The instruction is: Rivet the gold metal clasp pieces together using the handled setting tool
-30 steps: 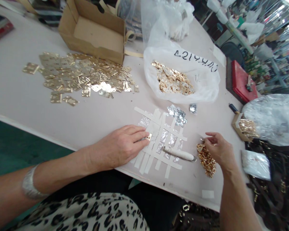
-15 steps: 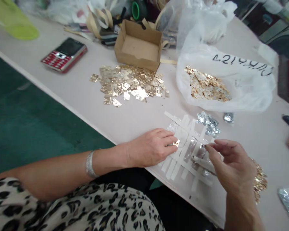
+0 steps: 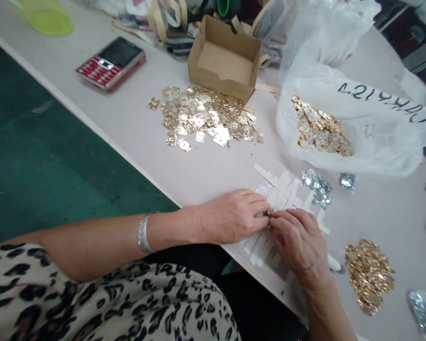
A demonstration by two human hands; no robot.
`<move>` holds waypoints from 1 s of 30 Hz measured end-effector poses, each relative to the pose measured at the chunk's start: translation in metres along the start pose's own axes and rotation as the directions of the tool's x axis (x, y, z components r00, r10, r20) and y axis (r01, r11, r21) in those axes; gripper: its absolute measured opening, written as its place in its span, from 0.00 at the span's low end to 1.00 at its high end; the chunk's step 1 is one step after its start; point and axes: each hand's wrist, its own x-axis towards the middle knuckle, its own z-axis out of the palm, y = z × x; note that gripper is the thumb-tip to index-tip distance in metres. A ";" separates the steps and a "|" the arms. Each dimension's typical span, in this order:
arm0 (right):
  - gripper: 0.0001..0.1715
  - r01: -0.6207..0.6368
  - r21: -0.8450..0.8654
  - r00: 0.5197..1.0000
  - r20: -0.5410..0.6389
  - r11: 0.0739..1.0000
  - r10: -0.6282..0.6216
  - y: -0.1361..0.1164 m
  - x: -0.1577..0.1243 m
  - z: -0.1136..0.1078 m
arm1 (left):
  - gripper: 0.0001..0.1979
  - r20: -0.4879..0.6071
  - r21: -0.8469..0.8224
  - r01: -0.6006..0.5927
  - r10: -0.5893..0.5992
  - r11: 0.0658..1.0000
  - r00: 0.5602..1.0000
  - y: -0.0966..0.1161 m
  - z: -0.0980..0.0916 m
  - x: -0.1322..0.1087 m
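Low over the table's front edge, my left hand (image 3: 234, 215) has its thumb and forefinger closed on a small gold metal plate (image 3: 268, 213), mostly hidden by fingers. The fingertips of my right hand (image 3: 301, 241) meet it there in a pinch; the small metal piece in them is too covered to make out. Beneath both hands lie crossed white tape strips (image 3: 282, 189) stuck to the table. A white pen-like tool (image 3: 335, 264) sticks out behind my right wrist. Just beyond the strips is a pile of silver round pieces (image 3: 317, 187).
Gold plates (image 3: 206, 116) are heaped before a cardboard box (image 3: 223, 71). More gold pieces fill a white plastic bag (image 3: 386, 142). At right lie shiny gold pieces (image 3: 369, 274) and a small clear packet (image 3: 421, 312). A red phone (image 3: 110, 64) rests far left.
My right hand has moved left from over the tape strips to meet my left hand at the gold plate. The gold pile at right is now uncovered. The view has shifted slightly.
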 end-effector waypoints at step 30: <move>0.22 -0.742 0.386 0.479 -0.266 0.548 0.836 -0.017 -0.078 -0.040 | 0.09 -0.016 0.041 -0.040 0.041 0.998 0.999 0.002 -0.001 0.002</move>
